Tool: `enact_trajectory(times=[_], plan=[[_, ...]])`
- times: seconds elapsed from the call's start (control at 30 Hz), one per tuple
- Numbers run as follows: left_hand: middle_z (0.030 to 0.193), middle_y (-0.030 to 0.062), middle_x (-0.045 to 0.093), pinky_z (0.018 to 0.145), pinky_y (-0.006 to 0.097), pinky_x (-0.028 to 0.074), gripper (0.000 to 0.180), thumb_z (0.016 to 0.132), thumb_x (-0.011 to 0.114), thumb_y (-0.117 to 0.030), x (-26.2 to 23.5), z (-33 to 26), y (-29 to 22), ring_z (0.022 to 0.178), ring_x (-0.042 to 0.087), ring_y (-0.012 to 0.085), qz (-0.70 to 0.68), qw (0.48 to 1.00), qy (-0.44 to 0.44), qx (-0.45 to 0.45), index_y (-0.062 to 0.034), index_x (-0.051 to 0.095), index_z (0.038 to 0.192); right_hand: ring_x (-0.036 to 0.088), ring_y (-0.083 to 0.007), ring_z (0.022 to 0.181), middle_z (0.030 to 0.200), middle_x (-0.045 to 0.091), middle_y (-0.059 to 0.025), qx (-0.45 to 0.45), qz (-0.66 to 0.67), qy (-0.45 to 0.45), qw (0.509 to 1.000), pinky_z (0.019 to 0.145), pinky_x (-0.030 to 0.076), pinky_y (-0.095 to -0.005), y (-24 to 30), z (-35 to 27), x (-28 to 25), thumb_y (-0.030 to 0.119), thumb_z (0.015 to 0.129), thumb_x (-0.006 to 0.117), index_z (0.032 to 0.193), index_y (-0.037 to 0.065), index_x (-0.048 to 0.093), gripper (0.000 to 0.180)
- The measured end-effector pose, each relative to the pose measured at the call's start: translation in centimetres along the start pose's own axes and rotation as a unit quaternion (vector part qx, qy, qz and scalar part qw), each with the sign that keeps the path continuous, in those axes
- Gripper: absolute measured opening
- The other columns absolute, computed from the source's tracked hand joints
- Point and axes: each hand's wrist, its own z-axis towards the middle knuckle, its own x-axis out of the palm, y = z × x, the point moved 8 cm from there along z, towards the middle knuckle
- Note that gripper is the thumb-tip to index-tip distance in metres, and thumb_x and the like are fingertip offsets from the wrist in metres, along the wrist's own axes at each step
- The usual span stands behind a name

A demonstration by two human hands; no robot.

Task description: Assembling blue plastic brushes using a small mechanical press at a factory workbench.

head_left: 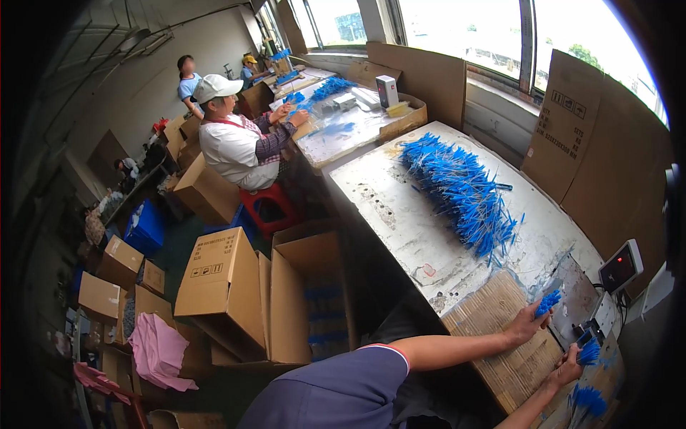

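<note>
Both hands work at the near end of the long table: the left hand holds a small bundle of blue pieces closed in its fingers, above a stack of cardboard sheets. The right hand pinches another blue bundle just beside a small machine. Further along the table lies a big heap of blue pieces, well apart from the hands.

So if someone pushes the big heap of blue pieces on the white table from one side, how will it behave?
The heap of blue pieces would probably spread rather than slide as one block, since the thin strands lie loose and cross each other. Each looks light and slender, so strays near the edge may scatter. The worn table looks rough, so some may catch.
</note>
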Motion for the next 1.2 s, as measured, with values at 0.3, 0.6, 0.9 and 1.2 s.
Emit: enact_trajectory(times=[0.3,0.6,0.9,1.2], plan=[[0.079,0.0006,0.058,0.065,0.025,0.048,0.012,0.105,0.053,-0.012,0.6,-0.5,0.5,0.069,0.054,0.0073,0.010,0.999,-0.013,-0.028,-0.0034,0.057,0.112,0.036,-0.0027,0.045,0.061,0.049,0.0049,0.010,0.004,-0.007,1.000,0.040,0.024,-0.0208,-0.6,0.1,-0.8,0.010,0.091,0.070,0.082,0.008,0.060,0.014],[0.083,0.0024,0.059,0.067,0.027,0.049,0.013,0.104,0.052,-0.009,3.5,1.2,-0.2,0.070,0.055,0.0096,0.036,0.999,0.001,-0.020,-0.0041,0.057,0.114,0.037,-0.0027,0.044,0.060,0.048,0.0048,0.028,0.000,-0.037,0.999,0.039,0.023,-0.0212,-2.0,0.9,-2.3,0.011,0.090,0.073,0.085,0.006,0.064,0.011],[0.079,0.0099,0.058,0.071,0.035,0.049,0.023,0.097,0.056,-0.006,1.3,1.5,0.5,0.073,0.058,0.0191,0.138,0.987,-0.056,0.063,-0.0054,0.056,0.120,0.036,-0.0024,0.043,0.060,0.050,0.0048,-0.005,0.000,-0.011,1.000,0.038,0.023,-0.0212,-0.3,0.2,-0.5,0.008,0.090,0.071,0.081,0.007,0.061,0.013],[0.074,0.0055,0.061,0.063,0.031,0.047,0.025,0.100,0.065,-0.024,1.6,0.9,-1.9,0.066,0.048,0.0099,0.188,0.972,-0.071,0.123,-0.0025,0.063,0.111,0.035,-0.0020,0.043,0.063,0.051,0.0045,-0.011,0.014,-0.005,1.000,0.039,0.023,-0.0206,-0.7,0.2,-1.0,0.005,0.089,0.070,0.083,0.007,0.059,0.013]])
